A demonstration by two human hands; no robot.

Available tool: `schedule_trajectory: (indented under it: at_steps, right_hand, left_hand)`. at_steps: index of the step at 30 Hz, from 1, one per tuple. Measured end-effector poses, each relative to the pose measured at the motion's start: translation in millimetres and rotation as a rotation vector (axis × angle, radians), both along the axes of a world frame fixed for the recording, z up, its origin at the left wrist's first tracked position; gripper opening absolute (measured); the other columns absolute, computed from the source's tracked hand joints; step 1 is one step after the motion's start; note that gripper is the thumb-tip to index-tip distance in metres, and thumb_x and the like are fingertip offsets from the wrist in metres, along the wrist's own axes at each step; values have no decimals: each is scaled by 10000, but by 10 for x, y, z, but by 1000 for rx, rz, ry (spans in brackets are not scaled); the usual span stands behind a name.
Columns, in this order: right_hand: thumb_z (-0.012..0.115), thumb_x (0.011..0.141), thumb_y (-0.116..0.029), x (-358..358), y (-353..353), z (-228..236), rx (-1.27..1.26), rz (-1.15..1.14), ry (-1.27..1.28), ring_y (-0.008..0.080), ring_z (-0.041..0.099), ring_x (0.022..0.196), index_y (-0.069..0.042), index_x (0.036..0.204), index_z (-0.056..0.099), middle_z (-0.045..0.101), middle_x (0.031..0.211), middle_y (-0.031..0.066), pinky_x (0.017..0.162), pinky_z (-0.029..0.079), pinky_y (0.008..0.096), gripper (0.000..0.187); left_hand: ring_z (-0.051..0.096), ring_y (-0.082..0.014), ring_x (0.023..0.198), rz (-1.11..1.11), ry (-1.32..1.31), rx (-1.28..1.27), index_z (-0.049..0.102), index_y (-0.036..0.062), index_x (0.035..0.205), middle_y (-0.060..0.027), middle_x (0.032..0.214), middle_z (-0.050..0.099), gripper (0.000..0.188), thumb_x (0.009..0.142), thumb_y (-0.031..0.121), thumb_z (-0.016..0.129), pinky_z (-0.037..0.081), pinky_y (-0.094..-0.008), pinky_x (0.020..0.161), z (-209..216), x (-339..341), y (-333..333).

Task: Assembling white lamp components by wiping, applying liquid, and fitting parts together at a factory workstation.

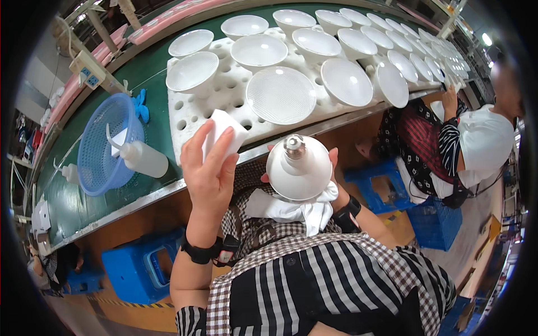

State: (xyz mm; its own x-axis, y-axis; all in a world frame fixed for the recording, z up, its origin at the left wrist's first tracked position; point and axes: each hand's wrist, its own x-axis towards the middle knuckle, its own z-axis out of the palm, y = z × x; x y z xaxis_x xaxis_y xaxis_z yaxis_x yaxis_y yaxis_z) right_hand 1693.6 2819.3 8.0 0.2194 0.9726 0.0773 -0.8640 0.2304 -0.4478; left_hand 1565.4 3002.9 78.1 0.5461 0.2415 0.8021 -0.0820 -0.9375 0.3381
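Left hand (210, 168) clamped on white sponge block (224, 136), raised over near edge of green bench (140, 84). Right hand (330, 179), with white cloth (297, 210), cupped under white lamp housing (298, 168), metal base up. Looks light, smooth, likely slippery, fragile; best gripped round wide rim.
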Motion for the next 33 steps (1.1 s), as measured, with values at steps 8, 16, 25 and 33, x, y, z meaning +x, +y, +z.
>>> schedule_trajectory:
  at_steps: [8, 16, 25, 33]
  right_hand:
    - [612, 609, -801, 15, -48, -62, -199, -156, -114, 336, 506, 1191, -39, 1407, 307, 482, 1320, 171, 958, 465, 434, 1144]
    - [789, 581, -589, 254, -193, -231, -120, -178, -168, 265, 540, 1149, -18, 1391, 318, 493, 1304, 169, 953, 481, 399, 1098]
    - [780, 582, -606, 264, -200, -94, -100, -191, -257, 251, 532, 1158, -22, 1399, 308, 478, 1317, 157, 977, 460, 391, 1110]
    - [494, 544, -901, -27, -111, -49, -22, 41, 81, 479, 463, 1180, -5, 1421, 281, 426, 1359, 233, 986, 423, 508, 1272]
  left_hand:
    - [524, -316, 1032, -168, 19, 158, 665, 164, 1133, -134, 1248, 543, 408, 728, 184, 711, 392, -393, 862, 247, -80, -320]
    - [527, -308, 1013, -158, 216, -290, 633, 139, 1181, -145, 1221, 549, 381, 803, 103, 661, 422, -393, 863, 79, -41, -226]
    - [522, -325, 1108, -176, 41, -434, 625, 81, 1177, -175, 1254, 526, 354, 829, 134, 658, 416, -401, 933, 117, -147, -305]
    - [538, -307, 1031, -27, 160, 96, 687, 154, 1079, -147, 1209, 562, 349, 730, 144, 714, 413, -391, 866, -46, 16, -238]
